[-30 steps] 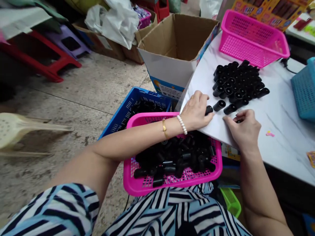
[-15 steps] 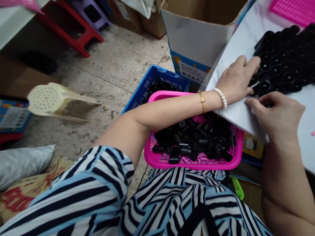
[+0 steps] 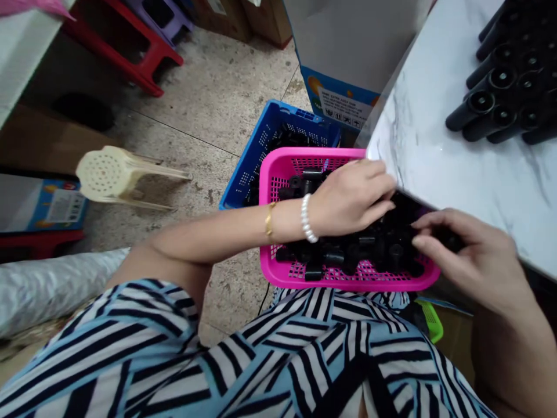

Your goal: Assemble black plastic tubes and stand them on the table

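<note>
A pink plastic basket point(image 3: 348, 283) sits at my lap, holding many short black cylindrical plastic parts point(image 3: 333, 255). Over these loose parts reaches my left hand point(image 3: 354, 197), with a pearl bracelet and a gold bangle at its wrist. Its fingers are bent and bunched; whatever they hold is hidden. At the basket's right end is my right hand point(image 3: 472, 255), thumb and forefinger drawn close together, with a dark piece like the black parts showing inside its curl. Longer black tubes point(image 3: 500, 113) stand packed together on the white marbled table point(image 3: 429, 157).
Beneath the pink basket's left side is a blue crate point(image 3: 248, 157) with black pieces. A large open carton point(image 3: 343, 96) stands beside the table. A cream stool point(image 3: 104, 173) and a red stool point(image 3: 152, 64) are on the floor at left. The table corner overhangs the basket.
Both hands have moved from the group of black tubes on the table down to the pink basket. The left hand is now over the loose parts, the right at the basket's right end.
</note>
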`<state>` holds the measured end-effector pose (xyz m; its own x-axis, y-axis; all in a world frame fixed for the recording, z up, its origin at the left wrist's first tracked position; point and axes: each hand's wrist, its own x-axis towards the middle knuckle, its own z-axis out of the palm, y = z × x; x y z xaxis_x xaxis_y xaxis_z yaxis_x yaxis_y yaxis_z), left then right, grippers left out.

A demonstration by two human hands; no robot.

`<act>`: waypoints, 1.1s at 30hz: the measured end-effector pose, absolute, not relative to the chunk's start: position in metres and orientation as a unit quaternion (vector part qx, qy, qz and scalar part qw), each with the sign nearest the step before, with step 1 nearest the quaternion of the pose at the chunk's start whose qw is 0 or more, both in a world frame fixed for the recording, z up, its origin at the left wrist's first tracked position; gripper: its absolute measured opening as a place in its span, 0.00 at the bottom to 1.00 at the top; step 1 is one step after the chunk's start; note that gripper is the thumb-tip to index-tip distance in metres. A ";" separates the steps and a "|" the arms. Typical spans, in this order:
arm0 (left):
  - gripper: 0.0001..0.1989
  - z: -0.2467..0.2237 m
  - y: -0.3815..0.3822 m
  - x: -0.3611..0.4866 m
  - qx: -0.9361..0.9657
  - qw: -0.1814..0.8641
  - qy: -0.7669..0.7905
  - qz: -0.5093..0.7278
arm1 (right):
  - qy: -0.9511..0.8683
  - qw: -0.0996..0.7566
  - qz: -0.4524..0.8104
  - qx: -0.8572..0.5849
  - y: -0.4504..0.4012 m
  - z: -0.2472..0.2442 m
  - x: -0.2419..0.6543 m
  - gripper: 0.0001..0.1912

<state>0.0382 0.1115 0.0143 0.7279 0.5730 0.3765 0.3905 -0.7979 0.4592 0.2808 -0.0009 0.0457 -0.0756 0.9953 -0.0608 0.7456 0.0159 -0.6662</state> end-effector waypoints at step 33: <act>0.05 -0.007 -0.006 -0.008 0.779 0.479 0.359 0.190 | -0.673 0.409 0.368 -0.495 -0.064 -0.028 0.199 0.30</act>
